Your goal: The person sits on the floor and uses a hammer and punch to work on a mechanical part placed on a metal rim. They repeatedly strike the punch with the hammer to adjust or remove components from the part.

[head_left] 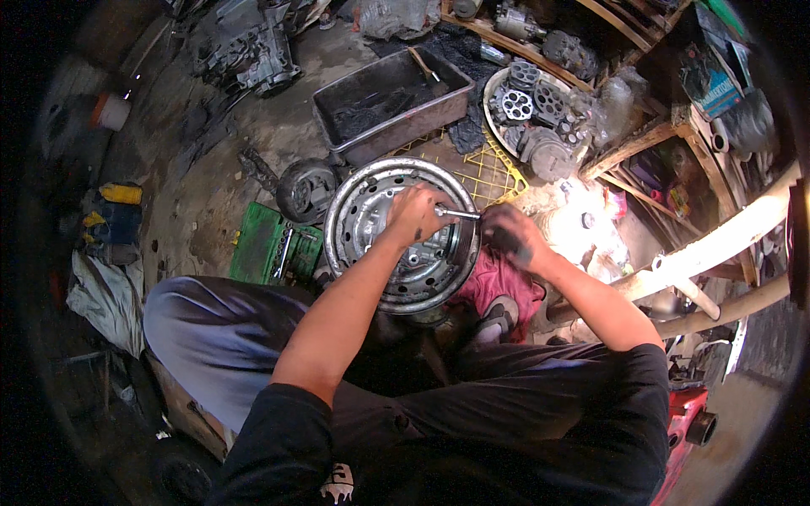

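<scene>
A steel wheel rim lies flat in front of my knees, with a metal part inside it. Over the rim my left hand is closed around one end of a short silver metal rod, perhaps a socket tool; its exact kind does not show. At the rod's other end, beyond the rim's right edge, is my right hand, its fingers dark with grease and curled in at the rod's tip. Pink cloth lies below my right hand, beside a shoe.
Left of the rim lies an open green tool case with sockets, near a round dark part. Behind stands a grey tub holding a brush. A round basin of metal parts is at far right. Pale poles cross on the right.
</scene>
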The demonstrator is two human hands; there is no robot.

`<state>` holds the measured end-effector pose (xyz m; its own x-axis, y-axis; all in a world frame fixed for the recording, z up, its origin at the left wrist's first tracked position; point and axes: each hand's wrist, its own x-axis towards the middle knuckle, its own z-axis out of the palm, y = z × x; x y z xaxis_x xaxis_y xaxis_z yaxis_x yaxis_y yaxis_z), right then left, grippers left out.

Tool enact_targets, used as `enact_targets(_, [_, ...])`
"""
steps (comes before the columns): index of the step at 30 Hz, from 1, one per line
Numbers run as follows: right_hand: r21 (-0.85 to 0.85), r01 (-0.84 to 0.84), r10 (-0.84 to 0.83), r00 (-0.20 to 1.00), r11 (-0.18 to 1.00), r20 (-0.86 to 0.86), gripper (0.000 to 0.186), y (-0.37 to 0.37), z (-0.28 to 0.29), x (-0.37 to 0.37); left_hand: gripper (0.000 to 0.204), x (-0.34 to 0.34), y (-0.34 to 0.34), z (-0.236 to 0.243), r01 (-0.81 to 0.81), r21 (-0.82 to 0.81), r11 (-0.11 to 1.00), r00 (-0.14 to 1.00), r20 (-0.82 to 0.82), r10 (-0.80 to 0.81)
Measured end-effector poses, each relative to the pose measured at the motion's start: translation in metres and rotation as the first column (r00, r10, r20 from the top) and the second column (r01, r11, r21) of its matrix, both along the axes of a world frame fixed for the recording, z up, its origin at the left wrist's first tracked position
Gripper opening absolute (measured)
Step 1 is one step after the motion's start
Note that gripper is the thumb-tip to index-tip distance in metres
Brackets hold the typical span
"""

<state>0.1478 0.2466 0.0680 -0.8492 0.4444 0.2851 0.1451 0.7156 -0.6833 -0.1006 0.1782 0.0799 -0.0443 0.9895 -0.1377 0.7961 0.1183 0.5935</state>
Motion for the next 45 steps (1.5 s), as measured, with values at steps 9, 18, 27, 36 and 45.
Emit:
enact_targets(9, [-0.921,0.369,-0.146,0.911,-0.124,0.385,0.021,0.062,-0.026,-0.029,0.024,-0.002,0.0,-0.011,0.002,0.023,1.0,0.999,0.032,-0.002])
enact_targets(18, [-0.309,0.326,-0.316,0.945,0.894,0.081,0.02,0.019,-0.014,-0.013,0.027,0.001,0.002,-0.003,-0.006,-0.048,0.999,1.0,0.022,0.007])
enact_targets(27, [0.269,-0.161,0.078,0.952,0.95,0.296,0.037,-0.014,-0.008,0.019,0.027,-0.001,0.002,-0.004,0.019,0.004,1.0,1.0,0.02,-0.019])
enact_targets(36, [-0.753,0.484,-0.405,0.859,0.446,0.312,0.016,0.039,-0.021,-0.033,0.026,0.0,0.003,-0.007,-0.014,-0.007,1.0,1.0,0.015,0.014])
enact_targets(45, [-0.832,0.443,-0.395,0.867,0.334,0.303,0.022,0.04,-0.025,-0.039,0.027,0.0,0.002,-0.004,-0.011,-0.054,0.998,1.0,0.022,0.012])
